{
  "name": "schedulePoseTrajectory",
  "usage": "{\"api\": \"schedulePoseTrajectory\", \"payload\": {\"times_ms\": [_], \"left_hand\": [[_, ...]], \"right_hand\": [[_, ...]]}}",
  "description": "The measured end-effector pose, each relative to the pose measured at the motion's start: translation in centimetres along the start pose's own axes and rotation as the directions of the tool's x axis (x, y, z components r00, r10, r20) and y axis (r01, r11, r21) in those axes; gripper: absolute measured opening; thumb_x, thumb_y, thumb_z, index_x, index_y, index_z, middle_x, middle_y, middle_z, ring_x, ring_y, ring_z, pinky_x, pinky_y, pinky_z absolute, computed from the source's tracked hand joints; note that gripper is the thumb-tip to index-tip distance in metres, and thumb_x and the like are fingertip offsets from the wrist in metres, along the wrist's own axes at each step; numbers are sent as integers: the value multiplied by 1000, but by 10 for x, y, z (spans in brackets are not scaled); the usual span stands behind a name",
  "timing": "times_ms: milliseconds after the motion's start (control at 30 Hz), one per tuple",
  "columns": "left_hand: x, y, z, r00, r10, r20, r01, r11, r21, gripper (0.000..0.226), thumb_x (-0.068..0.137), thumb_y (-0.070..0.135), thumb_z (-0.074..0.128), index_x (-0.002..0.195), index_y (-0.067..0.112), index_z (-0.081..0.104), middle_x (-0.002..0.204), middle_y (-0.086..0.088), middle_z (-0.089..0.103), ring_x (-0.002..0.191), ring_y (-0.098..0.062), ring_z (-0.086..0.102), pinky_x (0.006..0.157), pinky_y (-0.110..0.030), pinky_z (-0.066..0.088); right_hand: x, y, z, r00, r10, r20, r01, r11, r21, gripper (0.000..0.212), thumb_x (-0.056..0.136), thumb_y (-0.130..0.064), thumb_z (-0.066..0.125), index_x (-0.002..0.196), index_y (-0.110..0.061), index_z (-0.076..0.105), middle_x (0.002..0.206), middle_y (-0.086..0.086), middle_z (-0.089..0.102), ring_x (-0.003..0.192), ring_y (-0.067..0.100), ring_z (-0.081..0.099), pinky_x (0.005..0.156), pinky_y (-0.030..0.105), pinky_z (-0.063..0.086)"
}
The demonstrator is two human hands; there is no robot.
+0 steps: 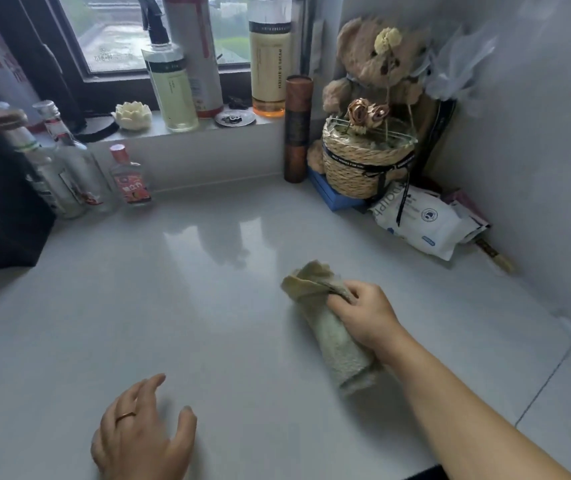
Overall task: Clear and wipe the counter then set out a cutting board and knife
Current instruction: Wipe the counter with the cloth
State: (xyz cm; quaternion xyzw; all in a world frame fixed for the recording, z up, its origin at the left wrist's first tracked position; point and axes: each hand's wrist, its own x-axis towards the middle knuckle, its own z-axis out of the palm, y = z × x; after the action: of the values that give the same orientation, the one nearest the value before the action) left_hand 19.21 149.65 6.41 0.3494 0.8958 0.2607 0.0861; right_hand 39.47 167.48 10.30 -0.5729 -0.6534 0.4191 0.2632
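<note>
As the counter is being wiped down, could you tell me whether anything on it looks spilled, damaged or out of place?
No spill or damage shows. The odd part is the back right corner: a plush bear sits behind a woven basket on a blue box, with a wipes pack slumped beside them.

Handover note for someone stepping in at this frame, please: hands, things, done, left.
Right hand grips the rolled cloth on the counter.
Left hand open, holding nothing, near the front edge.
Bottles stand back left; basket and wipes pack sit in the right corner.
Done: wiping apparently under way.
Left: finish wiping, set out cutting board and knife; neither plainly in view.
</note>
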Motion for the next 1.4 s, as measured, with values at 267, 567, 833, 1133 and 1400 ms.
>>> {"api": "schedulePoseTrajectory", "payload": {"times_ms": [267, 567, 833, 1133, 1400], "left_hand": [[-20, -1, -4, 992, 103, -70, -97, 992, 84, 82, 49, 53, 33, 107, 4, 65, 118, -25, 62, 112, -49, 51, 94, -62, 37], [-31, -27, -22, 999, 45, -17, -43, 997, 69, 90, 52, 58, 28, 119, 6, 59, 133, -20, 53, 125, -40, 42, 105, -54, 28], [-26, -82, -48, 982, 11, -188, -1, 999, 55, 78, 55, 53, 34, 108, 5, 66, 122, -22, 62, 114, -46, 51, 96, -58, 36], [21, -220, -111, 980, -74, -183, 85, 995, 57, 78, 58, 54, 40, 117, 5, 56, 125, -29, 53, 117, -48, 46, 99, -63, 35], [76, -275, -126, 950, -240, -202, 231, 971, -68, 83, 50, 58, 39, 115, 10, 56, 125, -26, 48, 118, -47, 43, 104, -63, 30]], "right_hand": [[-25, 106, -177, 884, 166, -437, -361, 835, -414, 19, 88, -18, 56, 93, -1, 63, 96, 31, 66, 92, 45, 59, 76, 40, 43], [-65, 77, -46, 974, 73, -216, -186, 800, -570, 37, 90, -30, 50, 123, -12, 55, 121, 20, 57, 109, 36, 55, 88, 38, 43], [-122, -26, 146, 942, -105, 318, 259, 830, -495, 44, 90, -31, 43, 134, -23, 40, 129, 11, 47, 112, 28, 52, 91, 33, 41], [-88, -58, 144, 996, -70, -60, 21, 806, -591, 38, 88, -45, 45, 121, -28, 51, 110, 7, 46, 106, 29, 47, 84, 33, 41], [-104, -54, 217, 972, 61, -227, -215, 622, -753, 57, 84, -60, 38, 137, -41, 29, 128, 5, 31, 115, 28, 33, 96, 41, 31]]}}
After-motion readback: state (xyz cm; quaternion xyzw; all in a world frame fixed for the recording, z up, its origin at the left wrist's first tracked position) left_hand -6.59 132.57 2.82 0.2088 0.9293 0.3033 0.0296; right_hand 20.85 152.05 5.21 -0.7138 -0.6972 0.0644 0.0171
